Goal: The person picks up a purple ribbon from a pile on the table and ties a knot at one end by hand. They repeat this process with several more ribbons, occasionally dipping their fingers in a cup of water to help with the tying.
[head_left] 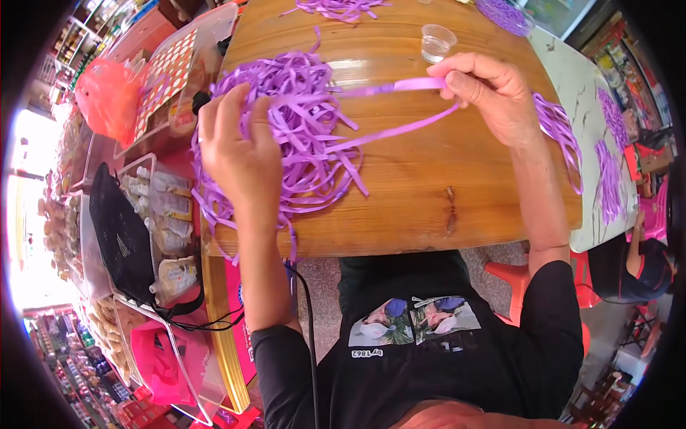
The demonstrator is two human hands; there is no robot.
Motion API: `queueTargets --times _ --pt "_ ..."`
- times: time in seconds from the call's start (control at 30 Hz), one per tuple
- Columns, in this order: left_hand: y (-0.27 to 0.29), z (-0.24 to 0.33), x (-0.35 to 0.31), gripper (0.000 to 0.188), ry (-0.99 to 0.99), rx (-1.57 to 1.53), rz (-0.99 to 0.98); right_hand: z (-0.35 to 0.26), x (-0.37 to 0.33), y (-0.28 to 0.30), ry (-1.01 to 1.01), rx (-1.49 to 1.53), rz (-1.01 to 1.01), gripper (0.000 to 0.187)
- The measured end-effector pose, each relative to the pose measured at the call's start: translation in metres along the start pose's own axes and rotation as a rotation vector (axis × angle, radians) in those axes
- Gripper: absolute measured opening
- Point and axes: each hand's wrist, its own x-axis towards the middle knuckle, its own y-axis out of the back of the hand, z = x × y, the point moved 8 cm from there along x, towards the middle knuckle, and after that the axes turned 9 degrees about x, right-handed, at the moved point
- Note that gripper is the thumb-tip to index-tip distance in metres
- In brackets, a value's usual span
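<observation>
- right hand [493, 93]: grip closed, thumb and forefinger pinching a purple ribbon [418, 84].
- left hand [239, 139]: grip half-curled above the ribbon heap [307, 143]; its hold cannot be told.
- purple ribbon extends between the hands, over the wooden counter [429, 193].

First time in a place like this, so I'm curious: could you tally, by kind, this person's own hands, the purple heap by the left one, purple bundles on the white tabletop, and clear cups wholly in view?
Hands: 2 (left hand, right hand)
Purple ribbon heap: 1
Purple bundles on white tabletop: 2
Clear cup: 1
Total: 6
</observation>
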Motion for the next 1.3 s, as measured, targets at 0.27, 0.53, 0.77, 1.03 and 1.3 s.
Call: queueTargets --times 0.27,0.53,0.77,1.03,1.3 --pt "-0.098 0.128 -0.047 0.017 0.474 -1.279 -0.548 0.001 -0.026 0.012 -0.035 0.03 0.019 0.017" --pt "-0.109 0.095 -0.051 0.006 0.261 -0.848 -0.553 0.037 -0.084 0.089 -0.338 -0.041 0.119 0.014" --pt "-0.114 0.093 -0.043 0.014 -0.424 0.265 -0.371 0.059 -0.086 0.095 -0.298 -0.142 0.089 0.015" --pt "-0.176 0.165 -0.075 0.03 0.292 -1.061 -0.777 0.05 -0.066 0.065 -0.079 0.035 0.051 0.017" --pt "-0.182 0.159 -0.089 0.013 0.152 -0.827 -0.877 0.047 -0.08 0.087 0.092 -0.299 0.087 0.011"
